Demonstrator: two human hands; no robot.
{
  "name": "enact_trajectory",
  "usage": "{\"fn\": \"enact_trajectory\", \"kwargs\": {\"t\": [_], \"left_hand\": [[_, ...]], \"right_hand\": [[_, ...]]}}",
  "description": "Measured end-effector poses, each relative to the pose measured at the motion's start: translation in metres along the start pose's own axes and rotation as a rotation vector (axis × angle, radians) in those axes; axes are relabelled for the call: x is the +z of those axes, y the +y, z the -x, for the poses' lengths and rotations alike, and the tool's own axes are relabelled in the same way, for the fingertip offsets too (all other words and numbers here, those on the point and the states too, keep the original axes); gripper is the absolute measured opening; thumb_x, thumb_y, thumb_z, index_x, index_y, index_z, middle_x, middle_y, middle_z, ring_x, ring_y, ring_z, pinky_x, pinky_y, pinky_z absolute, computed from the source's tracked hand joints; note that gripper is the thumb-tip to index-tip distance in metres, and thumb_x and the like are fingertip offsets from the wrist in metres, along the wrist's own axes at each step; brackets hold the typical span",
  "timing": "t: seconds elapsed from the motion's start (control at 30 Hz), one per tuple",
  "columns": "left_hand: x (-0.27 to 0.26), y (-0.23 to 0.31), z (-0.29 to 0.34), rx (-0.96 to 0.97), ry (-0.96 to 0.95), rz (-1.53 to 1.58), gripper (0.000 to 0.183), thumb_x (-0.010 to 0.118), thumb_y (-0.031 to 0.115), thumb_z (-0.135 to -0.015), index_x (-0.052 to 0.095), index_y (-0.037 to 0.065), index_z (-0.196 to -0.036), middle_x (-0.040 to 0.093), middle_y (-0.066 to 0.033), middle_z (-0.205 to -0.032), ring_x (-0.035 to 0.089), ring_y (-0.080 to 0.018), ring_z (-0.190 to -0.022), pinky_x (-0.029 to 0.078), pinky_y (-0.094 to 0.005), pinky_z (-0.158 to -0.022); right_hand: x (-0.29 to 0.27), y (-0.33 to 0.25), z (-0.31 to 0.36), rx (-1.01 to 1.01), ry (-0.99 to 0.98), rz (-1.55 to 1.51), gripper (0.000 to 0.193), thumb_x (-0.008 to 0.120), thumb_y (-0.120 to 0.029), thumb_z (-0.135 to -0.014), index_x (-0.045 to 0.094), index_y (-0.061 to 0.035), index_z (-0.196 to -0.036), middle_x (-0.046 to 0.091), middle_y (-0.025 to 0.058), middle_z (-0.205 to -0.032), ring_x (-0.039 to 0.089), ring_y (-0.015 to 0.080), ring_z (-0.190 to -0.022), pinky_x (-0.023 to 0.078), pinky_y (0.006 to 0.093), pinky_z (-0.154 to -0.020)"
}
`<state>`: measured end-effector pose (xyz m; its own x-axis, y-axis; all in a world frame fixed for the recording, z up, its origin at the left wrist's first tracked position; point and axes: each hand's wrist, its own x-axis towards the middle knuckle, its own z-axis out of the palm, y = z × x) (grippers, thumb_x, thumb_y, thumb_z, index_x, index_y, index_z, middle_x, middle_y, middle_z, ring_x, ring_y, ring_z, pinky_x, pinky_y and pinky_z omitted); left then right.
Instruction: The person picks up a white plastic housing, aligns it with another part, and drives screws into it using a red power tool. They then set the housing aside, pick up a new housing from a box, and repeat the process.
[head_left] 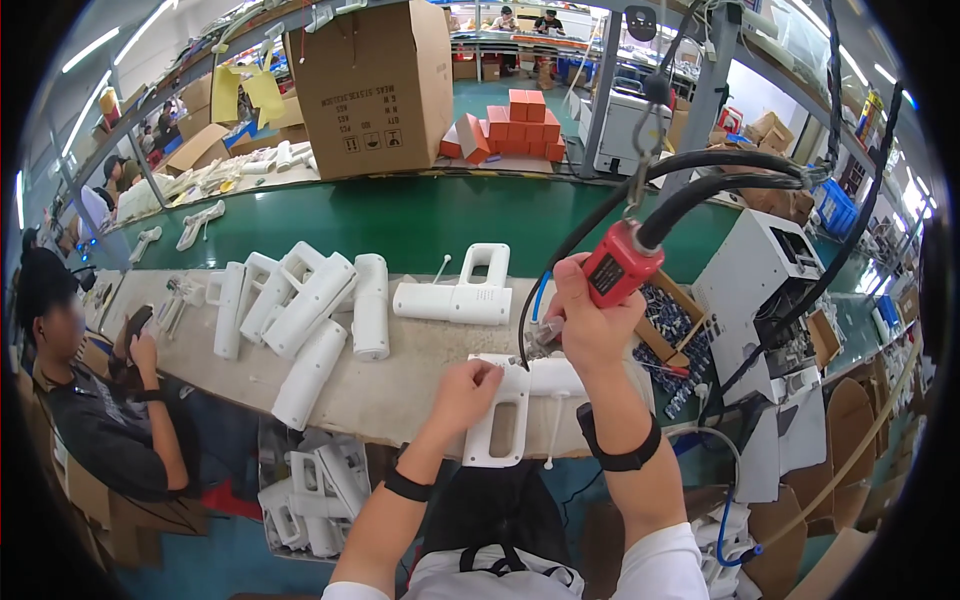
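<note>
Head view, centre of the frame: the right hand [590, 325] is wrapped around a red powered screwdriver [618, 264] that hangs from black cables running to the upper right; its grip is closed fully on the tool's body, and the tip points down at a white plastic housing with a handle [510, 405]. That housing lies on the beige desk [400, 375] at lower centre, its handle reaching over the near edge. The left hand [465, 392] presses on the housing just left of the tool tip, fingers curled and resting on the white shell, a narrow hold rather than a full clasp. Both wrists wear black bands.

Left of centre, a row of similar white housings [310, 305] lies on the desk, and one more [460, 290] sits just above the hands. A tray of small parts [670, 320] stands to the right of the right hand. At far left a seated person [100, 400] works. A brown cardboard box [372, 85] stands at upper centre on the green belt [450, 215].
</note>
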<state>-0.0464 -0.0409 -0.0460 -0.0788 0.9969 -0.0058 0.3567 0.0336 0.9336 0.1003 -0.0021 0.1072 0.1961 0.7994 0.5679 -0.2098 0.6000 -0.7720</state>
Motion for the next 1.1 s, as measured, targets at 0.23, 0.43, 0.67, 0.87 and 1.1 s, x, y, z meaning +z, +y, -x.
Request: {"fn": "enact_trajectory", "kwargs": {"t": [0.23,0.43,0.67,0.87,1.1], "left_hand": [[0.018,0.007,0.021,0.226,0.107,-0.628,0.047,0.076,0.044,-0.071,0.064,0.008,-0.098,0.066,-0.0091,-0.088,0.065,-0.0254,-0.079,0.051,-0.036,-0.063],[0.024,0.003,0.02,0.234,0.165,-0.62,0.049,0.078,0.045,-0.067,0.064,0.009,-0.097,0.065,-0.007,-0.087,0.065,-0.0248,-0.075,0.051,-0.0361,-0.061],[0.024,0.003,0.021,0.282,0.211,-0.62,0.048,0.079,0.043,-0.067,0.063,0.009,-0.097,0.065,-0.0074,-0.085,0.065,-0.0256,-0.073,0.051,-0.036,-0.059],[0.026,0.001,0.022,0.289,0.221,-0.601,0.048,0.079,0.043,-0.068,0.063,0.009,-0.098,0.065,-0.0078,-0.084,0.065,-0.026,-0.073,0.05,-0.0367,-0.06],[0.02,0.015,0.023,0.22,0.123,-0.563,0.051,0.075,0.038,-0.072,0.057,0.01,-0.11,0.062,-0.0101,-0.092,0.062,-0.032,-0.079,0.05,-0.0411,-0.063]], "right_hand": [[-0.002,0.039,-0.001,0.012,0.029,0.021,0.022,0.071,-0.018,-0.085,0.058,-0.001,-0.087,0.056,0.0011,-0.062,0.052,0.009,-0.045,0.04,0.0219,-0.041],[0.001,0.059,-0.002,0.086,-0.002,0.103,0.023,0.074,-0.018,-0.083,0.057,-0.0022,-0.084,0.056,0.0007,-0.06,0.052,0.0087,-0.045,0.04,0.0219,-0.042],[-0.001,0.056,0.002,0.04,0.008,0.092,0.023,0.075,-0.018,-0.082,0.057,-0.0028,-0.083,0.056,0.0011,-0.059,0.052,0.0087,-0.044,0.041,0.0217,-0.042],[-0.004,0.044,0.003,-0.006,0.059,0.086,0.025,0.073,-0.019,-0.084,0.056,-0.0014,-0.087,0.055,0.0017,-0.058,0.052,0.0096,-0.044,0.04,0.0225,-0.04],[0.002,-0.011,-0.001,-0.032,0.007,0.022,0.029,0.068,-0.026,-0.088,0.054,-0.0003,-0.087,0.049,0.0007,-0.053,0.05,0.0102,-0.041,0.036,0.0234,-0.036]]}}
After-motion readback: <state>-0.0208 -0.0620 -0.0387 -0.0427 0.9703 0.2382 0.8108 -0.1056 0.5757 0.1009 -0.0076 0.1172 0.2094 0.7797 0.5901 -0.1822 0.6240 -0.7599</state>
